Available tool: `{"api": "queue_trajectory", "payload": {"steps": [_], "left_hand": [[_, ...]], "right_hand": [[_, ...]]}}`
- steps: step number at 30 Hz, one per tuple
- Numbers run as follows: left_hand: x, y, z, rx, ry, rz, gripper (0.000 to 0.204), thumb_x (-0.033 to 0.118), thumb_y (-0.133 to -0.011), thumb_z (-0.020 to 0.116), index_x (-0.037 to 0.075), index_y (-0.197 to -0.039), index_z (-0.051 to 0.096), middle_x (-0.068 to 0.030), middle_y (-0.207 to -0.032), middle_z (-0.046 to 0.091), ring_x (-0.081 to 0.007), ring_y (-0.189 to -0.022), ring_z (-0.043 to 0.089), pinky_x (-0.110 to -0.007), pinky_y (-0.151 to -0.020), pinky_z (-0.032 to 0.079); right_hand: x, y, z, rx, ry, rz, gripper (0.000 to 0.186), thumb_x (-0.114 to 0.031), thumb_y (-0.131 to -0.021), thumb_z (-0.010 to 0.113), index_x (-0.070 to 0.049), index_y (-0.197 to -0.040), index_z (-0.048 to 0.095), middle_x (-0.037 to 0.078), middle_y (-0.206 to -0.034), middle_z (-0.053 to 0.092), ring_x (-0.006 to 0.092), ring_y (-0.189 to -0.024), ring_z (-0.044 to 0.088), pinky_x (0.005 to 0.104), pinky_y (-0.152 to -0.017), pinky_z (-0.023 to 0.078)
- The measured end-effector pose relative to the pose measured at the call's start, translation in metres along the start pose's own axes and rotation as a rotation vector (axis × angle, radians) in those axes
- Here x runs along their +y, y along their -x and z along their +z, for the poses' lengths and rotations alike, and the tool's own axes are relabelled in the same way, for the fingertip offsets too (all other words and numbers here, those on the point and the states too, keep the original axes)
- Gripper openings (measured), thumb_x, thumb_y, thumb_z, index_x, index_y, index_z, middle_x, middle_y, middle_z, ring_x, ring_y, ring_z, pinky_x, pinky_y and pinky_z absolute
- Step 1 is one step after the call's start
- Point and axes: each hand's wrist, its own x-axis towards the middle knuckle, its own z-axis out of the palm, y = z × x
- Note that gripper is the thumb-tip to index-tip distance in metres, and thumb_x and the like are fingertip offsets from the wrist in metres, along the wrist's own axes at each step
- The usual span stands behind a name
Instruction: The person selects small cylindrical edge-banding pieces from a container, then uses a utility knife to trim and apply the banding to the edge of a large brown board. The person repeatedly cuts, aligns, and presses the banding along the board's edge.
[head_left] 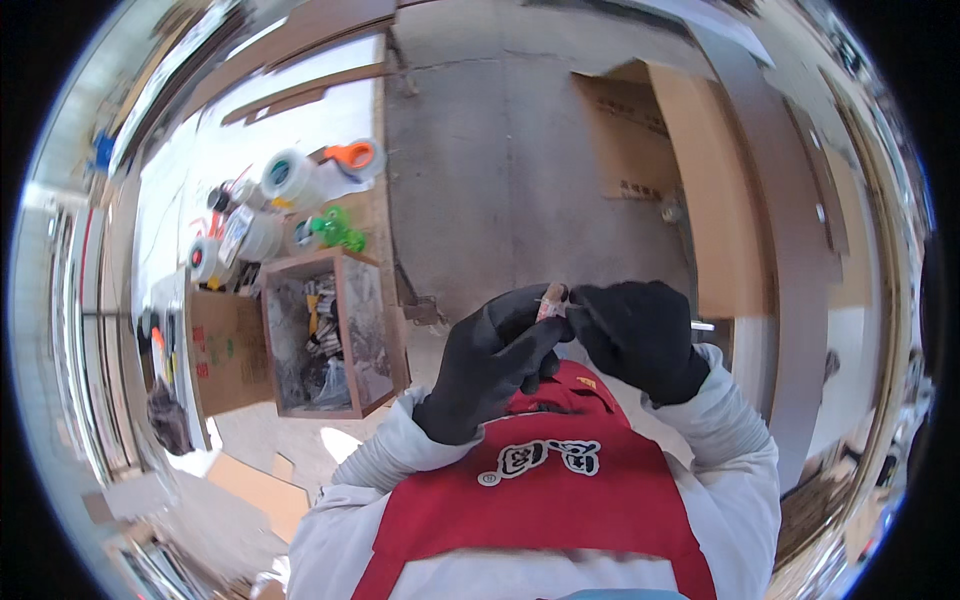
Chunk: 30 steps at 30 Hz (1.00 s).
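My left hand (487, 350), in a black glove, is closed around a small, narrow piece (547, 309) with a brownish end and a reddish-white side; its kind is too small to make out. Close against it is my right hand (640, 335), also black-gloved, with its fingers curled in and their tips near the piece. Past the right hand's outer side a slim white stick end (703, 326) shows; whether that hand grips it I cannot tell. Both hands are in front of my red apron (540, 480).
At left, an open wooden box (335, 400) holds loose small parts. Beyond it, tape rolls (288, 178), an orange tape dispenser (352, 155) and a green bottle (338, 230) sit on a table. A cardboard box (715, 190) and long brown boards (790, 250) stand at right.
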Motion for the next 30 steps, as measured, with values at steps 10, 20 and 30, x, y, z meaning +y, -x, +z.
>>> {"api": "queue_trajectory", "payload": {"steps": [10,20,30], "left_hand": [[-0.039,-0.022,0.126,-0.137,-0.098,-0.078,0.031,0.018,-0.087,0.061,-0.003,-0.110,0.056,-0.0071,-0.083,0.065,-0.0080,-0.058,0.056,-0.020,-0.045,0.043],[-0.059,-0.029,0.202,-0.224,-0.226,-0.177,0.032,0.019,-0.085,0.062,-0.002,-0.109,0.057,-0.0069,-0.085,0.065,-0.0083,-0.057,0.055,-0.019,-0.043,0.040],[-0.070,-0.035,0.222,-0.283,-0.205,-0.177,0.029,0.016,-0.089,0.055,0.001,-0.114,0.055,-0.0059,-0.085,0.065,-0.0061,-0.053,0.053,-0.018,-0.045,0.039]], "right_hand": [[0.071,0.115,-0.049,0.201,0.090,0.365,0.022,-0.025,-0.075,0.067,-0.010,-0.089,0.060,0.007,-0.060,0.055,0.0244,-0.049,0.055,0.0354,-0.044,0.041],[0.078,0.189,-0.088,0.111,-0.002,0.343,0.016,-0.024,-0.075,0.063,-0.012,-0.085,0.064,0.008,-0.069,0.060,0.0264,-0.058,0.059,0.0368,-0.050,0.045],[0.099,0.218,-0.085,0.286,0.047,0.446,0.022,-0.028,-0.076,0.062,-0.011,-0.088,0.064,0.007,-0.062,0.057,0.0261,-0.053,0.057,0.0384,-0.047,0.042]]}}
